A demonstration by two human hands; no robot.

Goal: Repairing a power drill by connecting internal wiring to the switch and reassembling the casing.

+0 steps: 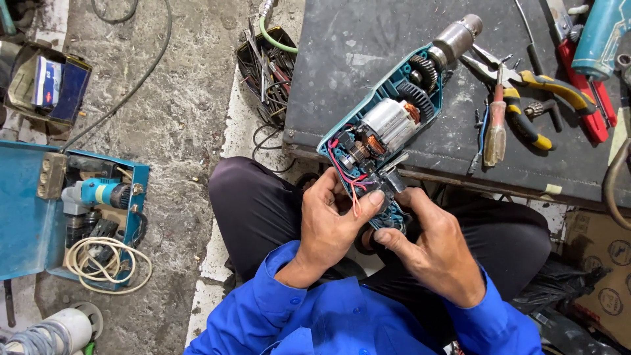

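An opened teal electric drill (pixel 394 125) is held over my lap, its cover off, showing the motor, gears, red wires and the metal chuck pointing up to the right. My left hand (pixel 332 220) grips the handle end from the left, thumb pressing near the wires and a small metal part. My right hand (pixel 434 246) supports the handle from below on the right, fingers curled on it.
A dark metal table (pixel 355 59) in front bears yellow-handled pliers (pixel 539 89), a screwdriver (pixel 496 128) and red-handled tools (pixel 591 98). A black tray of tools (pixel 266 72) stands on the concrete floor. At left lies an open blue case (pixel 26 210) with a coiled cord (pixel 105 263).
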